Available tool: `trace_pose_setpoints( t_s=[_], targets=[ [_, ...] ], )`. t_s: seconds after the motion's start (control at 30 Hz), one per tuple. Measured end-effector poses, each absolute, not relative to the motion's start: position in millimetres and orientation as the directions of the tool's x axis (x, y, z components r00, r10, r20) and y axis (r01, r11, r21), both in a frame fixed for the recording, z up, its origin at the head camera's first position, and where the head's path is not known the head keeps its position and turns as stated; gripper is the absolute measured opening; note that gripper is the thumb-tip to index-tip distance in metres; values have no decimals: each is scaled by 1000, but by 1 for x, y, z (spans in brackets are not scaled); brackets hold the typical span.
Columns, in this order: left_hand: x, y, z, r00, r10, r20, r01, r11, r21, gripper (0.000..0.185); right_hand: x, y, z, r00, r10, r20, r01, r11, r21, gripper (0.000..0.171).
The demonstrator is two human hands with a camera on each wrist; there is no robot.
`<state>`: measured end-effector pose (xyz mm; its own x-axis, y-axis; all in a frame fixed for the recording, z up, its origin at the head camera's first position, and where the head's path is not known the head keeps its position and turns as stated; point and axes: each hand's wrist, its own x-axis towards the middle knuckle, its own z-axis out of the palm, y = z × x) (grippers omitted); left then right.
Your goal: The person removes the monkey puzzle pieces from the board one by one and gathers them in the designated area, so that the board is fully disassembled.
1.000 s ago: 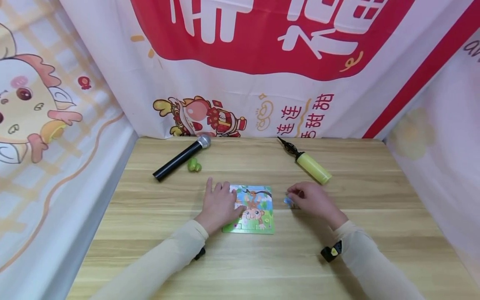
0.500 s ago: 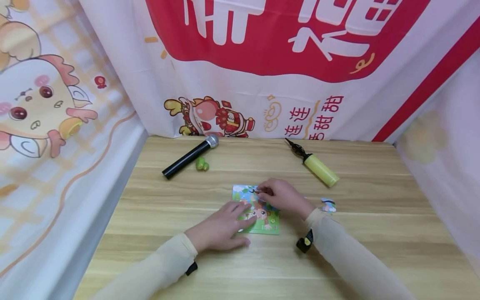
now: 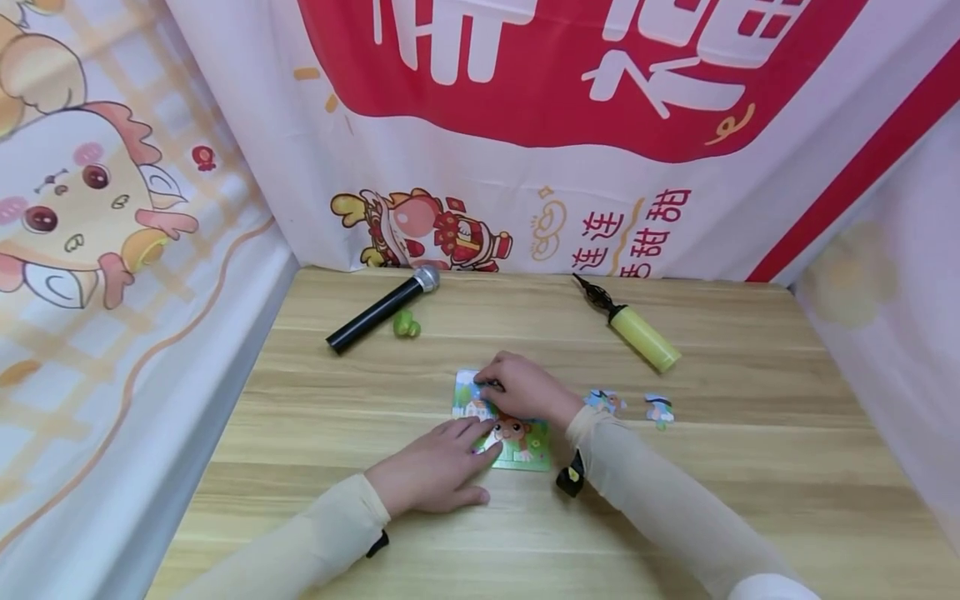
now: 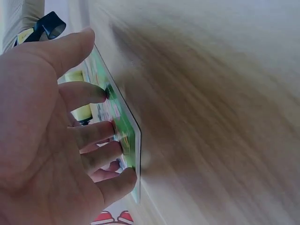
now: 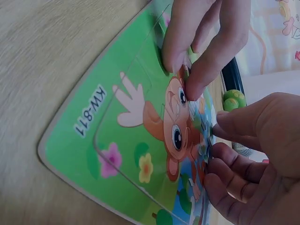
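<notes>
A square monkey jigsaw puzzle (image 3: 538,457) with a green border lies on the table before me. My left hand (image 3: 431,468) rests on its lower left part, fairly straight fingertips pressing the face, the thumb off the edge; the left wrist view shows those fingertips (image 4: 108,126) along the green border. Reaching over the upper part, my right hand (image 3: 528,390) pinches a puzzle piece with thumb and fingers, the piece mostly hidden by them. In the right wrist view the right hand (image 5: 262,154) is at the blue side, beyond the monkey's face (image 5: 176,131). Two loose pieces (image 3: 660,410) lie right of the puzzle.
A black microphone (image 3: 378,312) with a silver head lies at the back left, beside a small green toy (image 3: 406,324). At the back right lies a yellow hand pump (image 3: 643,337) with a black nozzle. Printed cloth (image 3: 465,142) hangs behind the table (image 3: 750,467).
My right hand has moved left from beside the puzzle to its upper part. Two loose pieces now show at the right. My left hand has shifted down toward me, still touching the puzzle.
</notes>
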<state>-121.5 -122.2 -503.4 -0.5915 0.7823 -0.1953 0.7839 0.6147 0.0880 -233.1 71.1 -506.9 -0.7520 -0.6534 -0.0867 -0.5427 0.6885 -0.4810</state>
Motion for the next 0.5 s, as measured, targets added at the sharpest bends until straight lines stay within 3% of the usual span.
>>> trace_pose_setpoints(
  t_s=[0.13, 0.33, 0.5],
  targets=[
    [-117, -122, -504, -607, 774, -179, 774, 627, 91, 74, -229, 64, -507, -771, -631, -86, -534, 715, -452, 27],
    [-113, -122, -512, -625, 767, -145, 769, 637, 53, 74, -223, 50, -510, -770, -638, -4, -606, 733, -310, 20],
    [-114, -121, -514, -628, 769, -125, 767, 638, 71, 73, -225, 47, -511, -819, -572, 40, -544, 752, -372, 18]
  ],
)
